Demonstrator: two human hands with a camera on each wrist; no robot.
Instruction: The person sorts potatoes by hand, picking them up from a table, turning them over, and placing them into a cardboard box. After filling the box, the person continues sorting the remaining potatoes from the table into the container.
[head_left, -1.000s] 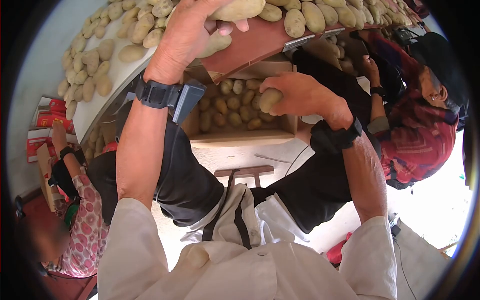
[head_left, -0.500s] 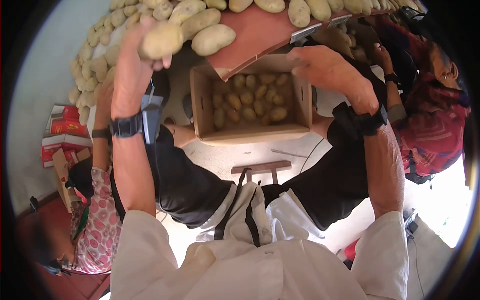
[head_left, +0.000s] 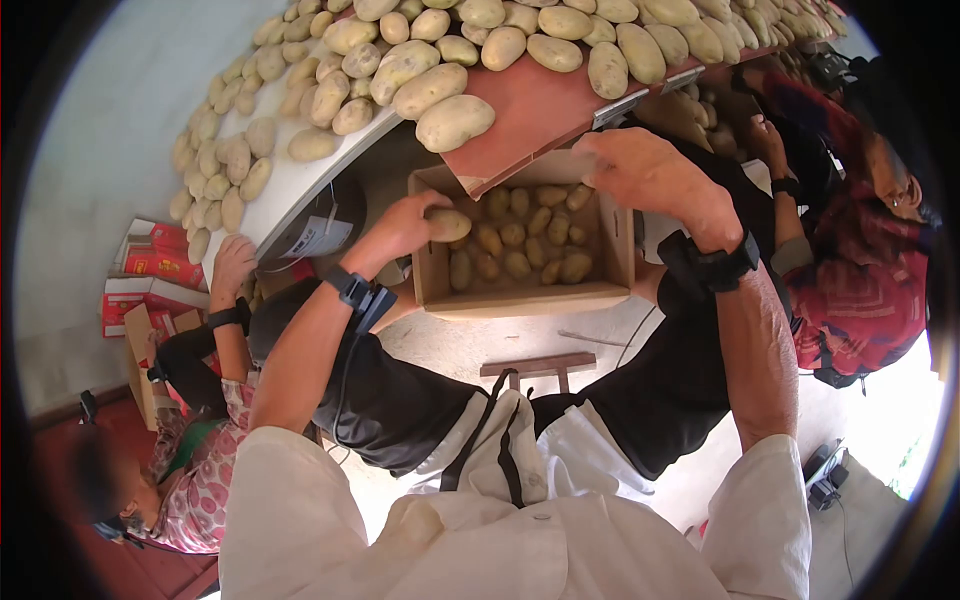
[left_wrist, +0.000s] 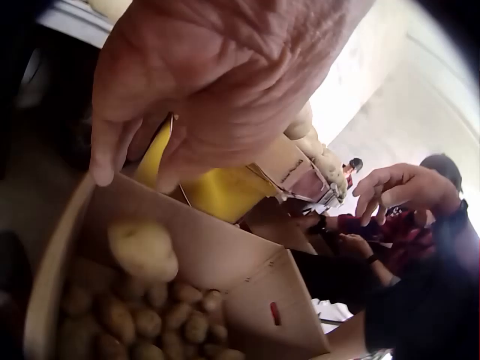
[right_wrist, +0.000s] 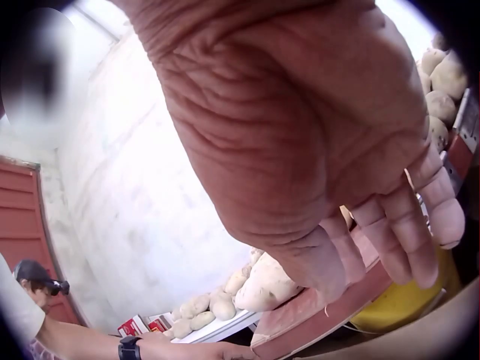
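A potato [head_left: 449, 224] is seen at the fingertips of the left hand [head_left: 403, 229], just over the near left corner of an open cardboard box [head_left: 520, 297]; in the head view it appears to be held, while in the left wrist view a potato [left_wrist: 142, 250] is shown below the hand [left_wrist: 217, 82], apart from the spread, relaxed fingers, so whether it is gripped cannot be told. The box is partly filled with a layer of potatoes [head_left: 520, 240], and it is placed below the edge of a reddish counter [head_left: 530, 105]. The right hand [head_left: 650, 170] is held at the far right rim of the box, under the counter edge, with nothing seen in it; in the right wrist view the hand [right_wrist: 315, 150] is shown with its fingers [right_wrist: 420, 225] loosely extended and side by side. On the counter many potatoes [head_left: 455, 122] are spread, and more are laid along a white curved surface [head_left: 290, 185] to the left. A second person's hand [head_left: 232, 265] is seen at the edge of that white surface, and red printed boxes [head_left: 150, 270] are stacked on the floor at the left. A person in a red checked shirt [head_left: 860, 290] is seated at the right
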